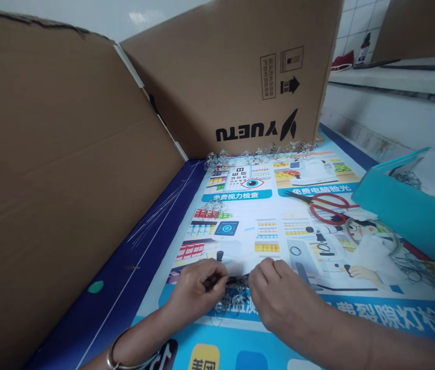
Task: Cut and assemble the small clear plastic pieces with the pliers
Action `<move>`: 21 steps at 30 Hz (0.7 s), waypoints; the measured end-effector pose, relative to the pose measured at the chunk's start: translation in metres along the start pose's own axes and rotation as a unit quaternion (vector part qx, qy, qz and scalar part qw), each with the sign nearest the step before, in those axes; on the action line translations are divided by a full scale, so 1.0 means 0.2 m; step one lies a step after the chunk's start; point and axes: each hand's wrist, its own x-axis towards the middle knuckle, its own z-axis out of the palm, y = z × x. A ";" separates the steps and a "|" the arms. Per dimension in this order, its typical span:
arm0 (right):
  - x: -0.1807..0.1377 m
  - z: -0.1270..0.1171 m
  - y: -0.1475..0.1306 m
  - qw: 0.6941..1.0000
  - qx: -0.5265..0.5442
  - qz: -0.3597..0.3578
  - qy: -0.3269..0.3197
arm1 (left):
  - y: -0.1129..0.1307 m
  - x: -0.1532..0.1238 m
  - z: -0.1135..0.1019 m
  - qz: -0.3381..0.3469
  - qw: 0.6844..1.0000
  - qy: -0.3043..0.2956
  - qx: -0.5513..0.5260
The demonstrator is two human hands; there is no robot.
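Both hands are close together above the printed sheet [151, 308], low in the picture. My left hand [202, 285], with a bangle on its wrist, is closed in a pinch at one end of a dark, thin wire piece [237, 281]. My right hand [283, 295] has its fingers pressed together at the other end. Clear, shiny loops [227, 303] of thin wire hang or lie just below the fingers. The fingertips partly hide the wire piece, so its full shape cannot be made out.
Red-handled scissors [327, 205] lie right of centre beside a round clear roll [389, 237]. Tangled wire [418, 272] and a teal box [406, 200] are at the right. Wire clusters [259, 154] line the base of the cardboard [186, 82]. Loose straight wires [159, 213] lie left.
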 end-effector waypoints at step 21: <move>-0.01 0.04 0.02 0.999 0.041 0.018 0.006 | -0.03 -0.01 0.00 0.041 0.999 -0.016 0.006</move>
